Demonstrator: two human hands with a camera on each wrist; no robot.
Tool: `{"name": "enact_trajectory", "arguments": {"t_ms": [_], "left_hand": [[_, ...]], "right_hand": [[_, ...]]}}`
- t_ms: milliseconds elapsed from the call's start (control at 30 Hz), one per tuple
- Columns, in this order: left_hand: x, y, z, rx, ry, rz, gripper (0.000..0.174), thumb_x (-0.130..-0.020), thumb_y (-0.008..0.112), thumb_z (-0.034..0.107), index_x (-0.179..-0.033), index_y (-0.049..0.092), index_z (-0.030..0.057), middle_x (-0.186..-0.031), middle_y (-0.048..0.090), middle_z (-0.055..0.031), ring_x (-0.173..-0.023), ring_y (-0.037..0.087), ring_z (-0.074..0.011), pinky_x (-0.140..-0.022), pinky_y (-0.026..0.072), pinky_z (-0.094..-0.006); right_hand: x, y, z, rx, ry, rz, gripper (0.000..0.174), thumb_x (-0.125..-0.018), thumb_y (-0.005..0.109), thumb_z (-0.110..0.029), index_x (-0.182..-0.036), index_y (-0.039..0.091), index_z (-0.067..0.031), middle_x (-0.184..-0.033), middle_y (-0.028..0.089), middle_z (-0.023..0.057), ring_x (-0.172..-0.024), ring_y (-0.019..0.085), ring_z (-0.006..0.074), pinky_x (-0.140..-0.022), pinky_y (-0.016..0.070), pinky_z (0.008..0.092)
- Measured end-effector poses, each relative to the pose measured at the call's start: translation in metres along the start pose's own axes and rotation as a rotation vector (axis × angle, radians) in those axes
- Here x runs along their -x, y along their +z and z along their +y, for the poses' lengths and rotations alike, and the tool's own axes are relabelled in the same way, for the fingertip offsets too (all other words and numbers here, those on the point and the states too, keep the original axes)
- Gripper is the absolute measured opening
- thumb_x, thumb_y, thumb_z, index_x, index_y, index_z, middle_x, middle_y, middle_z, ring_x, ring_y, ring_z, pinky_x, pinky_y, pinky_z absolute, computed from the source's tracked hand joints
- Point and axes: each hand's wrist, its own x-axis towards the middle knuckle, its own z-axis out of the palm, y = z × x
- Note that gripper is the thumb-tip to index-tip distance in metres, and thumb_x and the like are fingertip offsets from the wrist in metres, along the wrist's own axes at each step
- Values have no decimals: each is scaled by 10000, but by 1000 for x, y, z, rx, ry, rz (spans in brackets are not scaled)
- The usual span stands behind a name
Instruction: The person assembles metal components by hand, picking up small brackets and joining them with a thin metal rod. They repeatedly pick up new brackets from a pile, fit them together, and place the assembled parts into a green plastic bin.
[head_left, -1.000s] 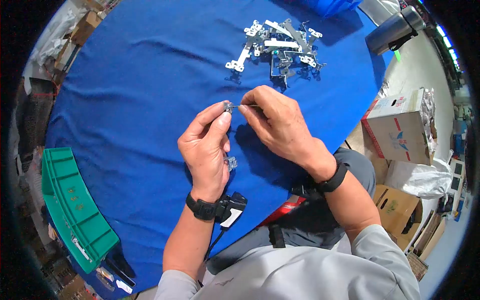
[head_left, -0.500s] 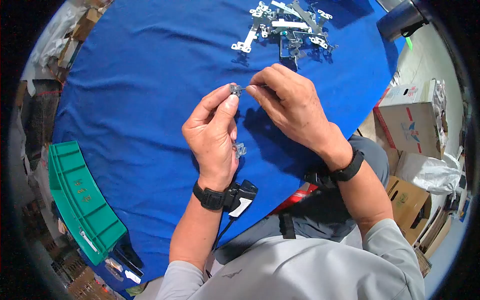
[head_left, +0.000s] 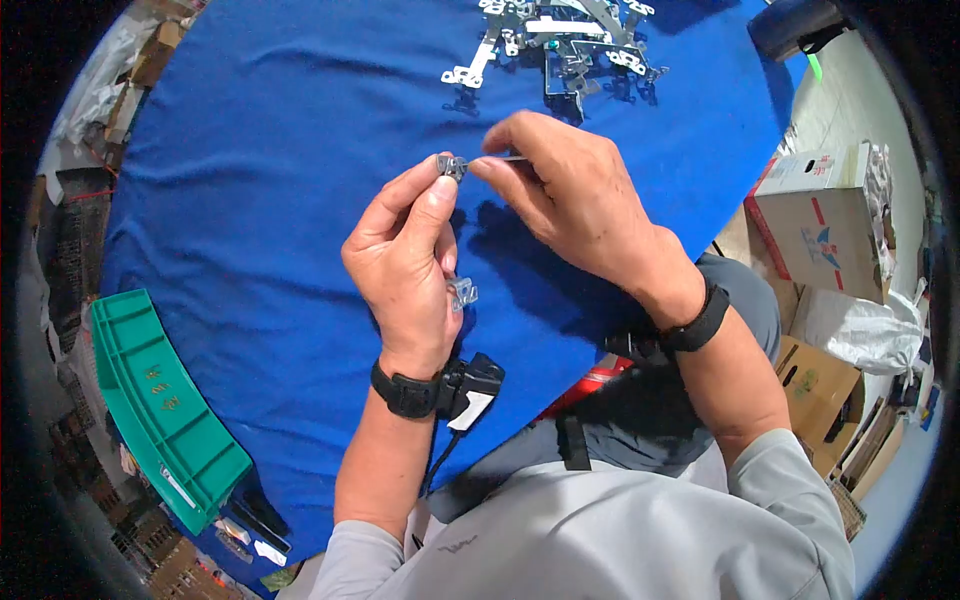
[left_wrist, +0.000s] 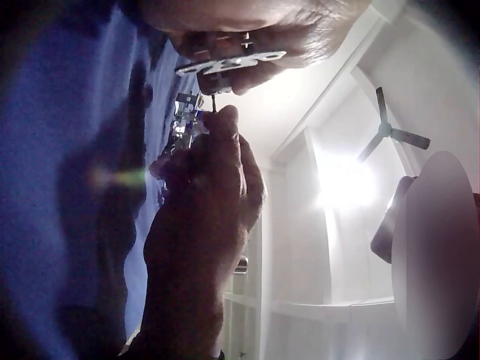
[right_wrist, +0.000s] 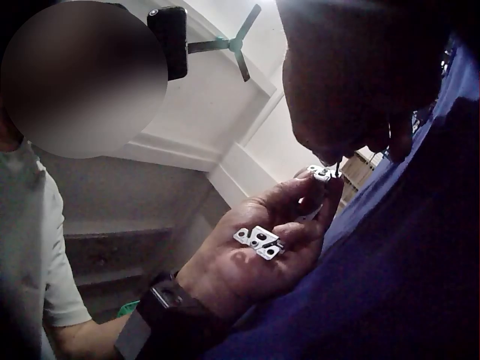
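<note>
- The small metal part sits above the blue cloth, pinched between the thumb and forefinger of the left hand; it is grey and blocky, with round holes.
- A thin rod, straight and shiny, reaches to that part from the right hand, whose thumb and forefinger grip it. Whether its tip has entered a hole is too small to tell.
- The two hands are just beside each other, bridged by the part and rod.
- A second metal part, flat, pale and pierced with dark round holes, lies in the left palm.
- Below spreads the blue cloth, a matte fabric with soft creases and hand shadows.
- Toward its far side is a tangled heap of metal brackets, some flat strips, some bent, with looped ends.
- At the left edge stands a green tray, ribbed plastic with compartments, holding small brass-coloured bits.
- Beyond the cloth, to the right, are a printed carton and a wrinkled white plastic sack.
- Overhead, a three-bladed fan hangs from a pale ceiling near a glaring light.
</note>
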Motion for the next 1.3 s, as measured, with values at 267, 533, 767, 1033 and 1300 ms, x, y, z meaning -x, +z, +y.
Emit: {"name": "enact_trajectory", "arguments": {"t_ms": [267,533,767,1033,1300], "left_hand": [[0,0,0,5,4,5,192,-885,673,2,-1075,694,-21,-950,724,-94,-488,459,-29,-401,330,-177],[-1,1,-1,54,-5,27,190,-883,674,-4,-1071,693,-23,-951,720,-94,-482,460,-32,-399,339,-179],[-8,-5,1,81,9,40,175,-882,676,-3,-1055,700,-14,-942,720,-92,-482,463,-29,-394,338,-179],[-16,-2,8,52,0,4,175,-884,677,1,-1058,698,-7,-935,719,-80,-488,474,-32,-401,353,-176],[-26,6,0,88,6,-18,162,-873,694,6,-1035,705,0,-924,716,-74,-537,516,-38,-417,374,-170]], "right_hand": [[-2,0,2,3,-24,-8,150,-868,667,-139,-881,554,-40,-760,583,144,-682,605,352,-575,476,435],[-15,-5,2,112,-68,-76,151,-883,647,-177,-860,559,-56,-770,595,135,-709,614,347,-587,486,437],[-21,6,2,96,-71,-105,206,-900,629,-219,-832,543,-44,-739,608,150,-715,627,357,-593,485,464],[-26,7,4,75,-30,-71,182,-902,648,-156,-835,555,-14,-692,584,179,-652,600,370,-560,454,444],[-34,2,14,136,-11,-130,225,-905,603,-223,-817,561,-20,-722,633,209,-717,651,401,-607,503,506]]}}
